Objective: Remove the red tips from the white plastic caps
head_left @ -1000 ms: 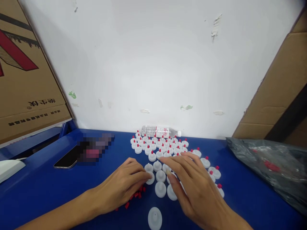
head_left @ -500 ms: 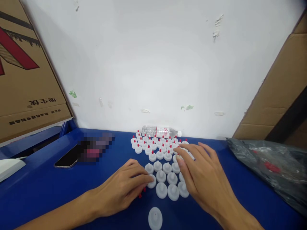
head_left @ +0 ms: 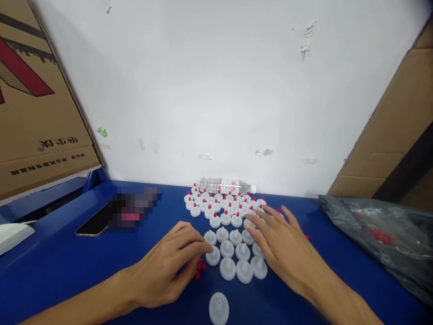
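Observation:
White plastic nozzle lids [head_left: 228, 268] stand in loose rows on the blue table, spouts up. Farther back, a cluster of similar lids carries red tips [head_left: 215, 220]. My left hand [head_left: 176, 262] is half curled, its index fingertip at the edge of the leftmost bare lid [head_left: 213, 256] and its thumb beside several loose red caps [head_left: 199, 268]. My right hand [head_left: 280, 241] reaches over the lids on the right with fingers spread. Its thumb and index tips lie near one lid [head_left: 249, 221], and the hand hides some lids. One lid [head_left: 219, 308] sits apart at the front.
A clear plastic bottle [head_left: 226, 185] lies against the white wall behind the lids. On the left are a phone [head_left: 96, 221], a blurred patch, a white object [head_left: 15, 235] and a cardboard box [head_left: 43, 113]. A grey plastic bag [head_left: 382, 239] with red pieces lies right.
My right hand has shifted slightly right and lower, its fingers spreading flatter. My left index finger has drawn back a little from the lid, and more loose red caps show beside the thumb.

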Demonstrator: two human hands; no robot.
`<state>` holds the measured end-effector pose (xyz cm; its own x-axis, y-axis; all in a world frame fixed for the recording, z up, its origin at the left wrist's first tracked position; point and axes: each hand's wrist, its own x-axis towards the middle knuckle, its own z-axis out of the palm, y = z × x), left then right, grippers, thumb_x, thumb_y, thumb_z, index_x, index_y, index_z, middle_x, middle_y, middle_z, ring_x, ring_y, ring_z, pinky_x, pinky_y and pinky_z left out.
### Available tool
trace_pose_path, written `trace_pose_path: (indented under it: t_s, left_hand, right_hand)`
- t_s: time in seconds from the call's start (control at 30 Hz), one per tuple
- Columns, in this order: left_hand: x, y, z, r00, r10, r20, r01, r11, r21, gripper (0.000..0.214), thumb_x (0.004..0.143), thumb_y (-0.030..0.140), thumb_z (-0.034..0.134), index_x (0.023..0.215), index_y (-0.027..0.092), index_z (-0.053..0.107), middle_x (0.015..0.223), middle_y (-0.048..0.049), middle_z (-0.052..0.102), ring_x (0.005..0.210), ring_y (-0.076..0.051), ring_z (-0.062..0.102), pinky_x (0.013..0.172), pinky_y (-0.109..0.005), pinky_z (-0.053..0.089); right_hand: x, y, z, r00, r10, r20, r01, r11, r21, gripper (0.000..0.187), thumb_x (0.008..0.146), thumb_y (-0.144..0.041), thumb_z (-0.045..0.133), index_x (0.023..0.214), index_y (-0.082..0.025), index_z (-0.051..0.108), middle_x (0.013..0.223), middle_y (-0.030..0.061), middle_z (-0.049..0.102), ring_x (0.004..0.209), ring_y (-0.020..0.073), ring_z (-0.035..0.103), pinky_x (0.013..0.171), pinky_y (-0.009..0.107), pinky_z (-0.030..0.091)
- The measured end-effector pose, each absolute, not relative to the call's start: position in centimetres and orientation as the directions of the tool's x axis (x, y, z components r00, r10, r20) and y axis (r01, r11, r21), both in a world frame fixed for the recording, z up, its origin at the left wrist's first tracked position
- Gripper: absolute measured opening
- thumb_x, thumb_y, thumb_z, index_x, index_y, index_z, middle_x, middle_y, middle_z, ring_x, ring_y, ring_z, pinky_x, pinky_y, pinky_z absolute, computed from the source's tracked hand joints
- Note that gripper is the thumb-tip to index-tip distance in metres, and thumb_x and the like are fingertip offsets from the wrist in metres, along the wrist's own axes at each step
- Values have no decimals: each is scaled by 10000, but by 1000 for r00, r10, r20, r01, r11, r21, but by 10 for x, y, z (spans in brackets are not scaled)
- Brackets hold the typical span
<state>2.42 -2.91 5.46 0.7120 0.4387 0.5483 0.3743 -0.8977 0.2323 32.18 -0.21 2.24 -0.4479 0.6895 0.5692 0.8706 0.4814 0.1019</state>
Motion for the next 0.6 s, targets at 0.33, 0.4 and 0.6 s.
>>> trace_pose_path:
  t_s: [0.33,0.4,0.6]
  left_hand:
    - [22,-35,53,606,490,627,431,-864,258,501,938,-21,471,1373,228,488,1091,-67,689,945,-204,632,892,-356,526]
    - [20,-35,51,582,503,639,437,-856,275,499,937,-11,463,1378,223,487,1111,-71,668,978,-210,620,901,-354,523]
    - [19,-34,49,605,496,622,469,-854,225,414,986,106,540,1379,218,477,1193,-88,608,1071,-233,581,950,-364,519]
  right_hand:
    - [317,-5,40,-500,587,637,806,584,94,359,1124,-304,393,1210,-185,721,1185,86,780,1181,282,700,1112,573,415]
    - [313,-10,50,-500,507,702,779,617,109,304,1107,-289,443,1201,-179,710,1168,92,775,1115,267,711,1078,523,431]
    - [277,-36,56,-660,167,733,525,800,290,272,1037,-92,465,1082,-174,721,1026,55,766,980,188,703,1020,383,478]
